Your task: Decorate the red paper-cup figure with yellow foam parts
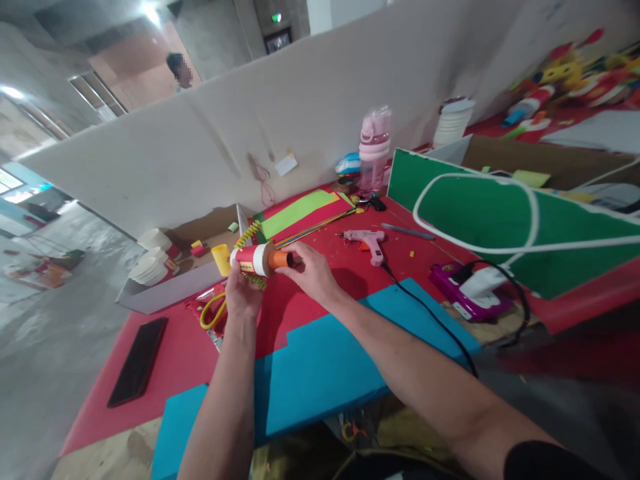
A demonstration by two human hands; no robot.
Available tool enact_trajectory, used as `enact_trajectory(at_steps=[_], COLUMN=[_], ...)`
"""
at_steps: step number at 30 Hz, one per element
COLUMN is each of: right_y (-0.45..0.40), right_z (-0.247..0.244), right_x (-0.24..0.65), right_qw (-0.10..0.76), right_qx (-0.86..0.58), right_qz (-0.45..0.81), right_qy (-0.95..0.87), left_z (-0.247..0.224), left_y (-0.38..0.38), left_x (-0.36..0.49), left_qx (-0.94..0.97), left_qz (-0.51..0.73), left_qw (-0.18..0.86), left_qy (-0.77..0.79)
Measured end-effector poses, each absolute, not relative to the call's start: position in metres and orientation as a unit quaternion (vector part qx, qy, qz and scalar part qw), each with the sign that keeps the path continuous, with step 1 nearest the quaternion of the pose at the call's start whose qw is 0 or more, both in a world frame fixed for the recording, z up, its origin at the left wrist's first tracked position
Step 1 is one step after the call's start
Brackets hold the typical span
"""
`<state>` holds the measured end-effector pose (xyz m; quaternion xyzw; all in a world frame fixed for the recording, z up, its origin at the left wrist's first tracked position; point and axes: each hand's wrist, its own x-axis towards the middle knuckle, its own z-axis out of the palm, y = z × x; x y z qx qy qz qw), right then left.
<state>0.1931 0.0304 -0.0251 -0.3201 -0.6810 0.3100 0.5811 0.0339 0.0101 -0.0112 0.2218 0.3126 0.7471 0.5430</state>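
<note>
My left hand (243, 293) is wrapped round a cardboard tube figure (253, 259) with a red and white paper covering, held tilted above the red table. Yellow-green coiled paper strips stick out on both sides of the tube, and a yellow paper piece (221, 260) shows at its left end. At the right end, my right hand (310, 273) pinches an orange paper roll (280, 259) that meets the tube's cardboard rim. Whether the roll is fixed there I cannot tell. Scissors with yellow handles (213, 312) lie under my left wrist.
A pink glue gun (364, 244) with a black cable lies right of my hands, near a purple power strip (470, 293). Blue sheets (320, 373) cover the front edge. A phone (137, 363), boxes, a pink bottle (375, 153) and coloured paper (300, 213) stand around.
</note>
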Motion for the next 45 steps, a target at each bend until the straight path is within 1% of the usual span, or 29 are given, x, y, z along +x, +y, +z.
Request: enact_trajectory(at_steps=[9, 14, 20, 28, 45], right_y=[0.030, 0.031, 0.031, 0.031, 0.026], right_z=[-0.026, -0.027, -0.034, -0.043, -0.052], right_x=[0.192, 0.193, 0.190, 0.185, 0.177], right_qw=[0.578, 0.556, 0.556, 0.548, 0.553], right_qx=[-0.328, -0.344, -0.343, -0.349, -0.380], right_qz=[0.290, 0.301, 0.323, 0.353, 0.343], right_qy=[-0.689, -0.694, -0.685, -0.673, -0.658], left_z=[-0.009, -0.012, -0.015, -0.023, -0.023], left_y=[0.008, 0.009, 0.010, 0.012, 0.009], left_x=[0.036, 0.035, 0.032, 0.027, 0.027], left_qx=[0.188, 0.189, 0.185, 0.194, 0.216], left_qz=[0.748, 0.742, 0.741, 0.742, 0.740], left_qw=[0.552, 0.551, 0.564, 0.545, 0.530], left_qy=[0.318, 0.333, 0.314, 0.339, 0.352])
